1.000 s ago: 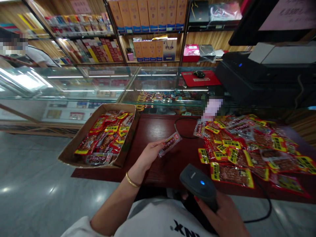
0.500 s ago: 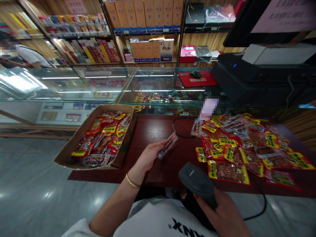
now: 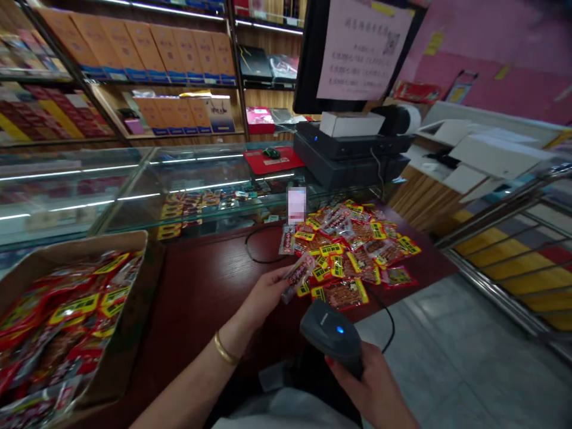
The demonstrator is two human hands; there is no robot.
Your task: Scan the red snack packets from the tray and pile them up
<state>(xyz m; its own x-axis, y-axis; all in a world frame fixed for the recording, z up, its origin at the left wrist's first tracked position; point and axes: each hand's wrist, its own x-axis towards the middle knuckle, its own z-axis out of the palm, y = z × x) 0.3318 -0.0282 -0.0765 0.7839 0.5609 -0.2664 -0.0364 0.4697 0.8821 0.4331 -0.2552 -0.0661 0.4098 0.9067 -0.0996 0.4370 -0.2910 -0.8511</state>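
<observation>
My view has swung right; my left hand (image 3: 263,292) is pinching one snack packet (image 3: 295,275) above the dark table (image 3: 201,286), my right hand (image 3: 375,387) gripping the scanner (image 3: 330,333). Box (image 3: 111,369) part-filled; pile (image 3: 353,253) waiting.

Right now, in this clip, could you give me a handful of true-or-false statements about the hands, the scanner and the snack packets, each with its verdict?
1. The left hand holds a small clear-and-red snack packet. True.
2. The right hand is empty. False: it grips a black handheld barcode scanner.
3. The brown cardboard box holds no packets. False: it is full of them.
4. A pile of red-and-yellow packets lies on the dark red wooden table. True.
</observation>
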